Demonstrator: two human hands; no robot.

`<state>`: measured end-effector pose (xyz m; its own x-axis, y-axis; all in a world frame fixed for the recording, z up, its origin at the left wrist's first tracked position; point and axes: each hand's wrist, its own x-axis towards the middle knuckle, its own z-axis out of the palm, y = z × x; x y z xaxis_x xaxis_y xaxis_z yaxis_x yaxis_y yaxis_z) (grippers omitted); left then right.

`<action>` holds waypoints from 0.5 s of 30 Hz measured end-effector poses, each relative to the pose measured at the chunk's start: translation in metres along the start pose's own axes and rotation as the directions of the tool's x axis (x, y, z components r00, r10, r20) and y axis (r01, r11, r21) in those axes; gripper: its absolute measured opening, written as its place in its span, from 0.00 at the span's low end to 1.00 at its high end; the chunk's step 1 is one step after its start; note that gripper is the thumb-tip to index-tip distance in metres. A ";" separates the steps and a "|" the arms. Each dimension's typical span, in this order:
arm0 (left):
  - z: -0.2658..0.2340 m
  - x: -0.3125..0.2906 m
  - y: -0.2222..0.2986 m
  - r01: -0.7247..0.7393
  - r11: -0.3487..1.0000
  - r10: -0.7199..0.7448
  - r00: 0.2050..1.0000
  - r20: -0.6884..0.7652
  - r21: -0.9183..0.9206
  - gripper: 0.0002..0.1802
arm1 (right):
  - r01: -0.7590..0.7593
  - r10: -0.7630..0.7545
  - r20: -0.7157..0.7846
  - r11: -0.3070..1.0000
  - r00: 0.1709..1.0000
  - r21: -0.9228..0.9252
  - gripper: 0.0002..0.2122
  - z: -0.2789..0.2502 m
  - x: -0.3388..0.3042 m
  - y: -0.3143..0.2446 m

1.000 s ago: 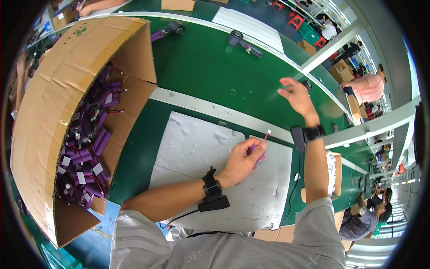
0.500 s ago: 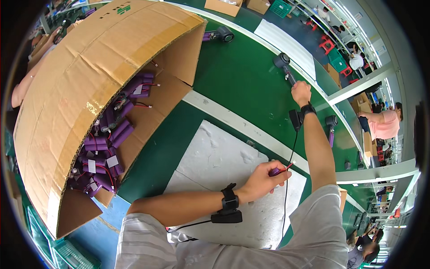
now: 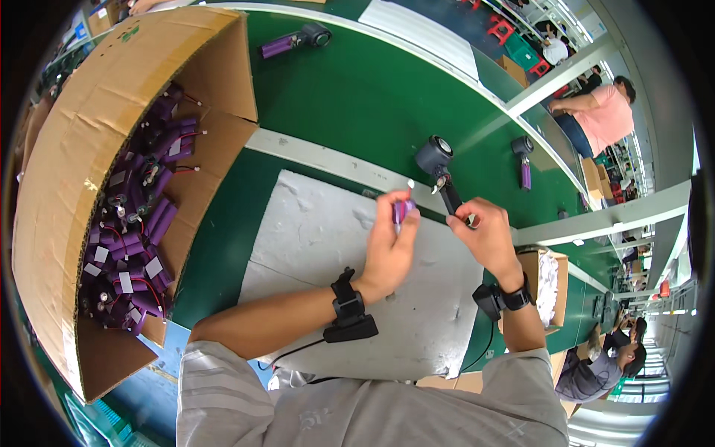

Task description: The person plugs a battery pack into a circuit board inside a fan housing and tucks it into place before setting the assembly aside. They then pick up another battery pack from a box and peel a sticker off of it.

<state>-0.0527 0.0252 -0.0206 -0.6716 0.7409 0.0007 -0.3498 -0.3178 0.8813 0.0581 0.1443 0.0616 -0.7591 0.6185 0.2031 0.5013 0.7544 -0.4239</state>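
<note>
My left hand (image 3: 387, 249) is closed round a purple battery pack (image 3: 403, 211), with a small white connector (image 3: 410, 184) sticking up from its top. Just to the right, my right hand (image 3: 488, 235) grips the thin black handle of a dark grey handheld device with a round head (image 3: 434, 154). The head points away from me, and some inner parts show where it meets the handle. Both hands are above a pale foam sheet (image 3: 298, 216), the battery pack close to the handle but apart from it.
A large cardboard box (image 3: 97, 149) lies on its side at the left, with many purple battery packs (image 3: 160, 220) inside. Two similar devices with purple packs, one far left (image 3: 313, 34) and one right (image 3: 523, 145), rest on the green belt (image 3: 357, 97). A small carton (image 3: 557, 290) stands at the right.
My right hand has drawn the dark grey device from the far side of the green belt back toward me. My left hand has turned the battery pack more upright. The whole view has shifted.
</note>
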 end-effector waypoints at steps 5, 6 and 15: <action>-0.005 0.010 -0.014 -0.093 0.991 0.097 0.995 -0.038 0.101 0.19 | 0.056 -0.063 0.052 0.991 0.997 0.124 0.09 0.012 -0.073 -0.009; -0.006 0.010 -0.013 -0.140 0.979 0.143 0.990 -0.010 0.148 0.19 | 0.034 -0.041 0.051 0.990 0.998 0.135 0.09 0.014 -0.083 -0.014; -0.002 0.007 -0.004 -0.358 0.916 0.317 0.922 0.221 0.179 0.27 | -0.110 0.050 0.155 0.907 0.987 0.406 0.12 0.018 -0.118 -0.011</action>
<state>-0.0578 0.0303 -0.0248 -0.5858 0.7132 0.3848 0.0368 -0.4510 0.8918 0.1350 0.0593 0.0264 -0.7885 0.6136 0.0423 0.3693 0.5273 -0.7652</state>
